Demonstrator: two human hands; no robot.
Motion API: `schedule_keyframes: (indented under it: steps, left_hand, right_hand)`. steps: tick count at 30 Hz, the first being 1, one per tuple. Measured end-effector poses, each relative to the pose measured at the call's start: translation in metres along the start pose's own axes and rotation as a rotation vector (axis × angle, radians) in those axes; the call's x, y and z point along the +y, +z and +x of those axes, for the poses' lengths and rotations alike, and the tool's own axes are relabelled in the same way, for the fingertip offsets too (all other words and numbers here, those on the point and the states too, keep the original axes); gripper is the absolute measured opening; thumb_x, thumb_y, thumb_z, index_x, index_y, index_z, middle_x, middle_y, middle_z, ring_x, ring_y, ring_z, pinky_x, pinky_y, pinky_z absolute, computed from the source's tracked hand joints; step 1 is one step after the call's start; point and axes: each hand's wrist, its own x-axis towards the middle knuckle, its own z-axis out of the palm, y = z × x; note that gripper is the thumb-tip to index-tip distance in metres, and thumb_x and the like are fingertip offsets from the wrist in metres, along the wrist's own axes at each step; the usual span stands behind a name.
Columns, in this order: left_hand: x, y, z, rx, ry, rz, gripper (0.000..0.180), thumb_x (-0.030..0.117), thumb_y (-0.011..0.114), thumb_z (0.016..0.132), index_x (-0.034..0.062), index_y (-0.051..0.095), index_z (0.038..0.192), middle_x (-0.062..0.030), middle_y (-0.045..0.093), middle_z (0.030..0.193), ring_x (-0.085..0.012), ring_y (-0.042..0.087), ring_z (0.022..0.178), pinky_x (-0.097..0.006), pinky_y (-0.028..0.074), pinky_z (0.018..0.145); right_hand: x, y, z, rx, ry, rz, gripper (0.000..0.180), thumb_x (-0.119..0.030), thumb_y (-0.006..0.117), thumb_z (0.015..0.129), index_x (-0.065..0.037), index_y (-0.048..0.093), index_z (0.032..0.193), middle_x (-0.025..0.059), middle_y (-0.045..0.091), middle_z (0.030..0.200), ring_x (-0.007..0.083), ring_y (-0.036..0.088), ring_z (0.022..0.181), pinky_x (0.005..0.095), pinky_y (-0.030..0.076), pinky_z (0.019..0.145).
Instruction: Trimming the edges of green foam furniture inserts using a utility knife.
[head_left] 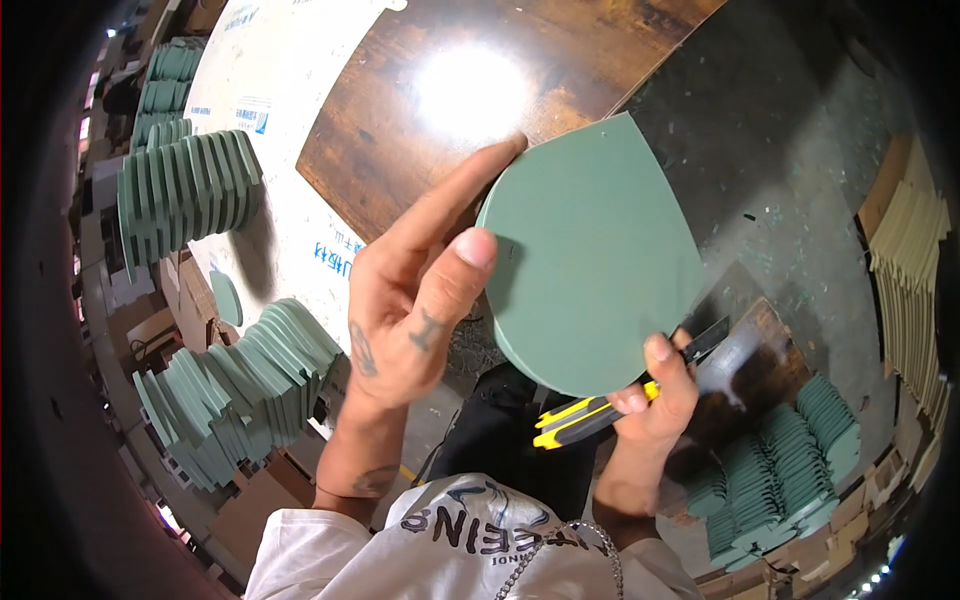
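- Head view, far left: stacks of green cut panels (185, 190) stood on edge along the side of a white sheet (270, 130), with a second fanned stack (240, 385) lower down, well apart from both hands.
- Left hand (410, 300) was raised above the dark wooden board (450, 90); its thumb pressed on the near face of the green rounded panel (590, 255) at the left edge, and the forefinger reached up along the rim toward the top. The hand was closed on the panel in a pinch, not spread wide.
- That panel sat between the two hands, held up off the table and tilted toward the camera, one corner pointing up.
- Judged from its flat face and crisp, thick edge, the panel looked stiff and light, more like painted board than anything soft. The smooth coat could be slippery, and the edges might chip if knocked. Gripping at the rim with thumb on one face and fingers behind, as seen, seemed the sound hold.
- Right hand (655, 400) was curled shut around a yellow and black utility knife (590, 412), its thumb resting against the panel's lower edge; the blade end showed dark just beside that edge.
- Right side: more green pieces (790, 460) lay stacked low, and pale tan pieces (910, 270) leaned at the rim.
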Motion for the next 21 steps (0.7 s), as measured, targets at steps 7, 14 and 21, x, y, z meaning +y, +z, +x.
schedule_keyframes:
  steps: [7,14,21]
  left_hand:
    - [0.002,-0.006,-0.006,-0.044,-0.117,-0.153,0.077,0.011,0.072,0.091,-0.0037,0.032,0.155,-0.0251,0.058,0.136,-0.0271,0.068,0.110,-0.032,0.061,0.073]
    - [-0.013,-0.054,0.016,0.309,0.162,0.243,0.045,0.015,0.061,0.102,-0.0087,0.051,0.139,-0.0193,0.067,0.120,-0.0216,0.068,0.108,-0.033,0.058,0.092]
    - [-0.103,-0.080,0.047,-0.023,0.581,1.287,0.053,-0.006,0.060,0.091,0.0159,0.060,0.139,-0.0062,0.053,0.150,-0.0323,0.045,0.142,-0.056,0.027,0.122]
  right_hand:
    - [-0.016,0.003,0.031,-0.090,-0.134,-0.231,0.007,-0.004,0.068,0.092,-0.002,0.061,0.092,0.0081,0.064,0.083,0.0077,0.049,0.053,0.0213,0.036,0.044]
    - [0.017,-0.043,0.047,-0.349,0.192,0.024,0.056,-0.031,0.065,0.100,0.007,0.049,0.138,0.0154,0.070,0.093,0.0067,0.051,0.054,0.0193,0.041,0.051]
    - [0.081,-0.126,-0.075,-0.102,0.625,0.293,0.053,-0.037,0.060,0.102,-0.001,0.049,0.139,0.0139,0.065,0.094,0.0083,0.049,0.062,0.0228,0.042,0.056]
